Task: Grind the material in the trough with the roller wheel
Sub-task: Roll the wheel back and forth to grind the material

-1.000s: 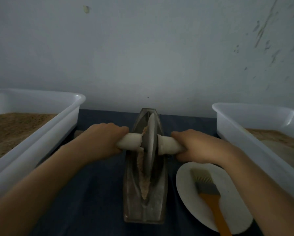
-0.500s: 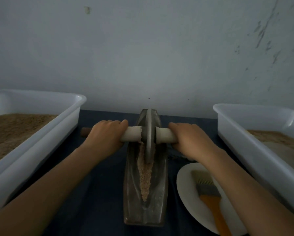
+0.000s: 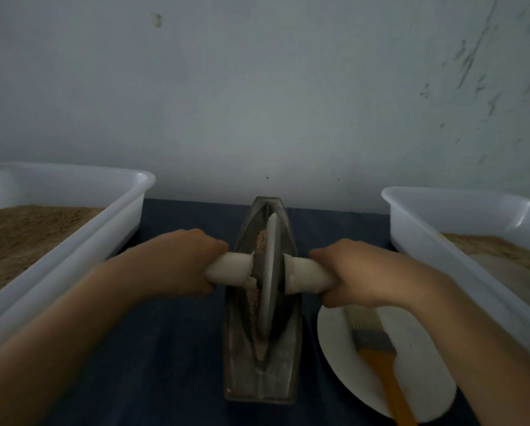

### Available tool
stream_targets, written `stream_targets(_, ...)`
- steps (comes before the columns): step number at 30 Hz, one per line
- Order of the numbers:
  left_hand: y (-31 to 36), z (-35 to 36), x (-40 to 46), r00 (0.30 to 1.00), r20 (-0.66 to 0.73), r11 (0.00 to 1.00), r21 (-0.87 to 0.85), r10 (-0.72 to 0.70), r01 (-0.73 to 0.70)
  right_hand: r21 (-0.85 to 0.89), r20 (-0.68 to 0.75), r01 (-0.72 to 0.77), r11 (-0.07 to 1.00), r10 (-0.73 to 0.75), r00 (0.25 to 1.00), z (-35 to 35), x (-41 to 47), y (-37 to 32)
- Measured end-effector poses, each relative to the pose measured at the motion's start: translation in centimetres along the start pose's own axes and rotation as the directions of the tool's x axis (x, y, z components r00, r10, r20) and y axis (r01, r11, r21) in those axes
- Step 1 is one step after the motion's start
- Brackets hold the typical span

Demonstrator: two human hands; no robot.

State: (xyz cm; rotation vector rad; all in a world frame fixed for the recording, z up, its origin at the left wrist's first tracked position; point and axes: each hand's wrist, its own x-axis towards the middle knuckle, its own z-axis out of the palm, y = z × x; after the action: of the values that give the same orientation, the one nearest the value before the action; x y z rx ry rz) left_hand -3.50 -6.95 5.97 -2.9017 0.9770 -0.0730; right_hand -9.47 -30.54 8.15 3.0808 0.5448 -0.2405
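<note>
Item: trough [image 3: 262, 376], dark metal, boat-shaped, lying lengthwise at the middle of the blue-covered bench [image 3: 171, 364]. Contents: brown material [image 3: 253, 298], a thin ridge along the groove, mostly left of the wheel, with a little at the far end. Wheel [image 3: 270, 272], grey disc, standing on edge in the groove about mid-trough, on a pale cross handle [image 3: 230, 270]. Left hand [image 3: 177, 259] curled round the left handle stub; right hand [image 3: 362, 273] curled round the right stub; both close to the disc, knuckles up. Flanking: left tub [image 3: 110, 229], white, holding brown granules; right tub [image 3: 436, 229], white, with a similar fill, partly seen. Near right: white plate [image 3: 334, 342] carrying a brush [image 3: 377, 348] with an orange handle, just beside the trough and under the right wrist. Handling note, as judgement: grinding appears under way, the material still coarse. Keep the disc upright and centred, press evenly through both stubs, and roll the full length so the ridge at the left wall is drawn under the rim. Uneven pressure would tilt the disc and push material up the side; a wide right elbow could knock the brush.
</note>
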Motion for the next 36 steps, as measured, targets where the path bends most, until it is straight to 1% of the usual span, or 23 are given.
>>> stream_targets(2, -0.2, 0.8, 0.6, 0.996, -0.091, 1.0, 0.015, -0.027, 0.028, 0.014, -0.08, -0.033, 0.999, 0.034, 0.996, 0.6, 1.2, 0.6)
stream_targets(4, -0.4, 1.6, 1.6, 0.976, -0.209, 0.995, 0.065, -0.06, 0.075, 0.006, -0.182, -0.049, 0.999, 0.049, 0.982, 1.3, 2.4, 1.4)
stream_targets(6, -0.5, 2.4, 2.7, 0.942, -0.325, 0.988, 0.095, -0.084, 0.121, -0.041, -0.306, -0.062, 0.997, 0.047, 0.951, 2.1, 3.7, 2.3)
stream_targets(8, -0.6, 2.8, 3.4, 0.906, -0.414, 0.984, 0.109, -0.084, 0.141, -0.084, -0.434, -0.076, 0.994, 0.032, 0.9, 2.7, 4.9, 2.9)
stream_targets(11, -0.7, 3.2, 3.9, 0.87, -0.485, 0.985, 0.092, -0.086, 0.149, -0.151, -0.563, -0.13, 0.98, 0.023, 0.826, 3.7, 6.1, 3.3)
stream_targets(13, -0.7, 3.3, 3.9, 0.86, -0.502, 0.984, 0.088, -0.089, 0.153, -0.146, -0.609, -0.161, 0.976, 0.04, 0.792, 4.0, 6.3, 3.2)
stream_targets(14, -0.7, 3.3, 3.9, 0.861, -0.499, 0.984, 0.087, -0.093, 0.157, -0.147, -0.615, -0.168, 0.975, 0.043, 0.787, 4.1, 6.2, 3.0)
stream_targets(16, -0.7, 3.2, 3.6, 0.876, -0.474, 0.985, 0.086, -0.092, 0.151, -0.172, -0.589, -0.169, 0.97, 0.036, 0.807, 4.0, 5.8, 2.8)
stream_targets(18, -0.8, 2.9, 3.2, 0.902, -0.425, 0.987, 0.092, -0.078, 0.129, -0.189, -0.524, -0.149, 0.971, 0.029, 0.851, 3.5, 5.1, 2.5)
stream_targets(20, -0.8, 2.4, 2.7, 0.935, -0.346, 0.989, 0.091, -0.075, 0.113, -0.137, -0.417, -0.123, 0.983, 0.055, 0.907, 2.8, 4.0, 2.0)
stream_targets(23, -0.6, 1.5, 1.7, 0.983, -0.174, 0.996, 0.052, -0.064, 0.074, -0.039, -0.206, -0.107, 0.994, 0.097, 0.974, 1.4, 2.3, 0.8)
stream_targets(26, -0.2, 0.1, 0.3, 1.0, 0.015, 1.0, -0.019, -0.019, 0.019, -0.055, -0.028, -0.063, 0.997, 0.061, 0.998, 0.1, 0.8, -0.3)
stream_targets(29, 0.1, -1.2, -0.6, 0.988, 0.148, 0.997, -0.069, 0.04, -0.03, 0.002, 0.059, -0.008, 1.0, 0.008, 0.998, -0.8, -0.7, -0.8)
stream_targets(31, 0.2, -1.6, -0.7, 0.98, 0.189, 0.995, -0.082, 0.064, -0.049, 0.011, 0.085, -0.001, 1.0, 0.0, 0.996, -1.1, -1.2, -0.9)
stream_targets(33, 0.2, -1.5, -0.5, 0.98, 0.19, 0.997, -0.067, 0.05, -0.038, 0.02, 0.087, -0.002, 1.0, 0.001, 0.996, -1.1, -0.9, -0.8)
stream_targets(35, 0.1, -0.9, 0.0, 0.991, 0.131, 0.999, -0.045, 0.01, -0.004, -0.009, 0.075, -0.029, 1.0, 0.029, 0.997, -0.7, 0.1, -0.5)
stream_targets(36, 0.0, -0.4, 0.5, 0.997, 0.079, 0.999, -0.032, -0.015, 0.018, -0.016, 0.043, -0.051, 0.999, 0.052, 0.998, -0.4, 0.6, -0.2)
